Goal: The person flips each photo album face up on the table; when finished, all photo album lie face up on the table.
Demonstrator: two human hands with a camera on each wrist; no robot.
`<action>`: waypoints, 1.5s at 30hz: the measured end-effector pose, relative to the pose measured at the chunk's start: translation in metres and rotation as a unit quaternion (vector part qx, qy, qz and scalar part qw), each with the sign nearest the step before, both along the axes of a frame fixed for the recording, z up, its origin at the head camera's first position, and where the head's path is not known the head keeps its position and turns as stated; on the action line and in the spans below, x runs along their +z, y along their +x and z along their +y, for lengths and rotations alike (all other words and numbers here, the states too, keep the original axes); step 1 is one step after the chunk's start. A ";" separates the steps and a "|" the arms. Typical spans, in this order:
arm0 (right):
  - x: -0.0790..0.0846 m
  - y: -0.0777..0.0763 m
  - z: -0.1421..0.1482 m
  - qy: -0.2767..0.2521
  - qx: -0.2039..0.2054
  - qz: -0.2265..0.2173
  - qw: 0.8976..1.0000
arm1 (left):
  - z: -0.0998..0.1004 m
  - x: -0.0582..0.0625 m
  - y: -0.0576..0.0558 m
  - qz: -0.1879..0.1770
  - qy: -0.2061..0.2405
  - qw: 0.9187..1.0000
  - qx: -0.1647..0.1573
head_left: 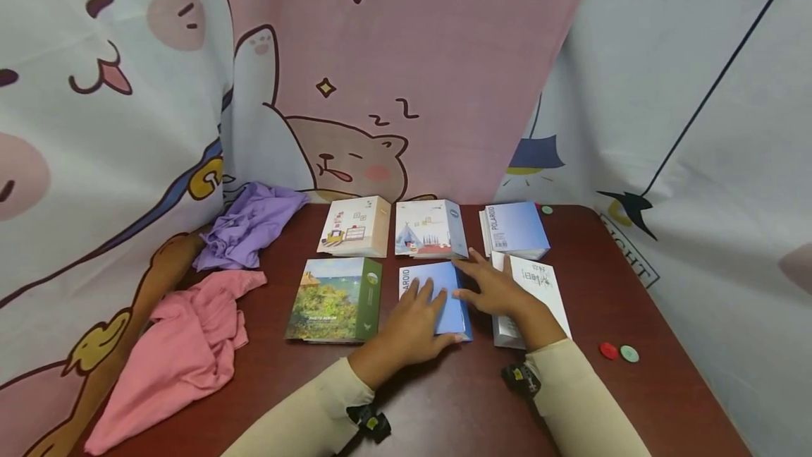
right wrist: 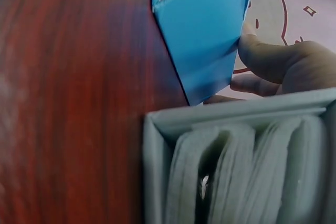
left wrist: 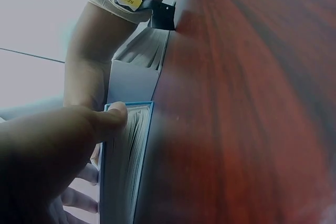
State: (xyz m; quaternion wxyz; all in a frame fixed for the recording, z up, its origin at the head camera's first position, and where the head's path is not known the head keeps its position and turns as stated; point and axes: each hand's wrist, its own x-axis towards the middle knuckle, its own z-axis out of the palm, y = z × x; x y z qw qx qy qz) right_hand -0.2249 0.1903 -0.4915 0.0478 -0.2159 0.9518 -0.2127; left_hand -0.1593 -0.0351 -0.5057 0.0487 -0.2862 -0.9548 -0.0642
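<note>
A blue photo album marked POLAROID [head_left: 440, 273] lies flat in the middle of the front row. My left hand [head_left: 409, 326] rests on its cover with fingers spread; in the left wrist view the thumb [left wrist: 116, 114] touches the corner above the page edges. From the right, my right hand [head_left: 497, 295] reaches over a white album [head_left: 545, 302], its fingers at the blue album's right side. The right wrist view shows the blue spine [right wrist: 202, 40] with fingertips beside it, and the white album's page edges nearer the camera.
A green landscape album [head_left: 330, 302] lies left of the blue one. Behind are two illustrated albums [head_left: 355, 224] [head_left: 428, 228] and another blue album [head_left: 517, 224]. Purple cloth [head_left: 250, 224] and pink cloth [head_left: 184, 344] lie left. Red [head_left: 608, 350] and pale green discs [head_left: 629, 353] lie right.
</note>
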 end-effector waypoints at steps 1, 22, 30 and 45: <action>-0.001 0.000 0.000 0.004 -0.003 0.000 1.000 | 0.000 -0.001 0.000 0.000 -0.001 1.000 0.000; -0.002 -0.004 0.004 -0.007 -0.008 0.006 1.000 | -0.006 -0.011 -0.004 -0.022 0.051 0.998 -0.015; 0.004 -0.002 0.013 -0.083 0.010 0.014 0.996 | -0.016 -0.008 0.002 -0.062 0.165 0.984 -0.021; 0.018 0.009 0.013 -0.296 0.082 -0.080 0.948 | -0.030 0.001 -0.004 -0.137 0.318 0.933 -0.102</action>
